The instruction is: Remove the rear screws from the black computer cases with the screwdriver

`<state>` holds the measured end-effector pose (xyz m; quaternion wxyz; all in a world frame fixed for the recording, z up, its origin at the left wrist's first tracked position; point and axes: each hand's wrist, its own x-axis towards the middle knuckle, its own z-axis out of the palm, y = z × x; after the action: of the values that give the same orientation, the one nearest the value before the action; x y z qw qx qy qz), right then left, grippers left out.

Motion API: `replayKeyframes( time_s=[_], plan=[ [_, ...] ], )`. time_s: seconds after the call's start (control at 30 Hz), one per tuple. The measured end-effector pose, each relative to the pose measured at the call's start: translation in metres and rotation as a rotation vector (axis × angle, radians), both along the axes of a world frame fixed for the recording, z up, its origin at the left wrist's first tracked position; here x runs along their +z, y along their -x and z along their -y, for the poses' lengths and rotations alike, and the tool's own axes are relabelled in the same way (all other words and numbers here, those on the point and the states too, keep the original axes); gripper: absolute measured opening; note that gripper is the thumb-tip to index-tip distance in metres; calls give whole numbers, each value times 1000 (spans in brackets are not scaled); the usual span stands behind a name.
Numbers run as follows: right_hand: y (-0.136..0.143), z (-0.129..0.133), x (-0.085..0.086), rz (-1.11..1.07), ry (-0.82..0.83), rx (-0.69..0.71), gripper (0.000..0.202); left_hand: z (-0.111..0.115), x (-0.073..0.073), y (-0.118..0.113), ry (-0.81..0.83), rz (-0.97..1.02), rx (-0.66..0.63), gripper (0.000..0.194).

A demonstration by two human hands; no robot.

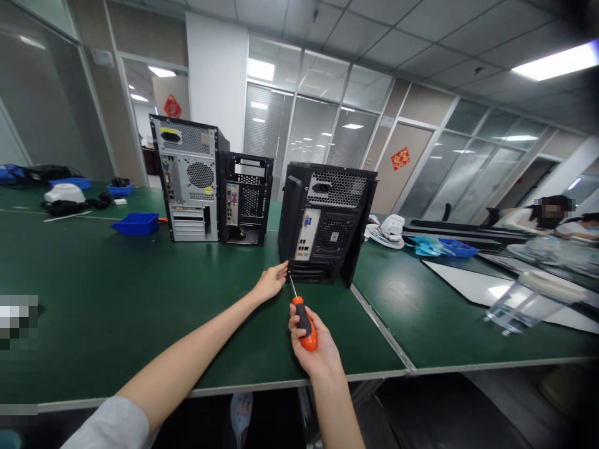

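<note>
A black computer case (334, 234) stands upright on the green table, its rear panel facing me and the side panel at right swung slightly out. My right hand (309, 333) is closed round the orange and black handle of a screwdriver (306, 327). The shaft points up and away, its tip at the lower left corner of the case's rear. Beside that tip, my left hand (270, 282) has its fingers together, gripping the case's lower left edge. Any screw at the tip is too small to make out.
Left of the case stand a silver-grey computer case (191, 218) and a smaller black case (246, 212). A blue tray (136, 224) lies further left. To the right are blue gloves (425, 244), a clear plastic jar (524, 302) and a person (528, 218). A metal seam (384, 327) crosses the table.
</note>
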<state>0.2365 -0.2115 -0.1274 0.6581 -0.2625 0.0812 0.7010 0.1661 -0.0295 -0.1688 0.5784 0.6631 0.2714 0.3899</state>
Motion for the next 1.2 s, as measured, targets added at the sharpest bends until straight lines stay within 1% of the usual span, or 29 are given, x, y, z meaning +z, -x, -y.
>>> replayKeyframes(
  time_s=[0.37,0.57,0.87,1.07,1.2],
  plan=[
    [5,1,6,-26,6,-20,19,2,2,0,-3,-4,-3,75],
    [6,1,5,-34,-2,-28,21,2,3,1,1,1,0,74],
    [6,1,4,-82,-18,-25,26,-1,-2,0,4,29,-9,74],
    [8,1,4,-108,-38,-31,30,1,1,1,-11,-11,10,75],
    [8,1,4,-133,-59,-22,31,0,-1,2,-9,10,-7,74]
  ],
)
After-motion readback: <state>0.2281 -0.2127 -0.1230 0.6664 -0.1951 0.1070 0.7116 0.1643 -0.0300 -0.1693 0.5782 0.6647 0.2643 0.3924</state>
